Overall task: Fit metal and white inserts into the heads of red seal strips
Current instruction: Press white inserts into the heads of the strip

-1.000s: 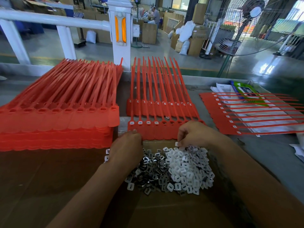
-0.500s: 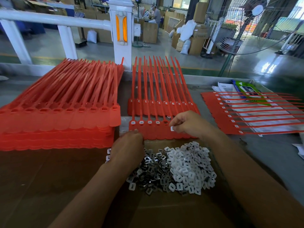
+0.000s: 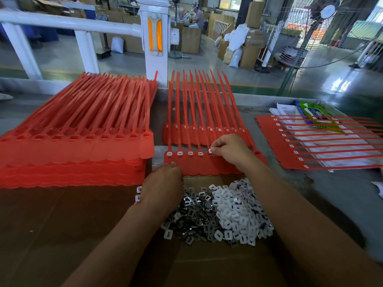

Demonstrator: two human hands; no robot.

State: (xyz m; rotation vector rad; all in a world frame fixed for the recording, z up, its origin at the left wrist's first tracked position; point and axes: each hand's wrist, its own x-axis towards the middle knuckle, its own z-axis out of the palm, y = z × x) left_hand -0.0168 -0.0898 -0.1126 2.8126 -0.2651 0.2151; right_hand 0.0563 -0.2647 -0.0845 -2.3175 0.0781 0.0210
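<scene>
The right hand (image 3: 230,150) pinches a white insert (image 3: 210,151) at a strip head (image 3: 211,158); push it in flat and straight; the left hand (image 3: 163,183) hides its fingers.

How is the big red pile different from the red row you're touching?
The big pile is stacked many layers high; the front row is one thin sheet. The pile's head holes look empty; the row's left heads hold white inserts. Both are red, strips pointing away.
</scene>
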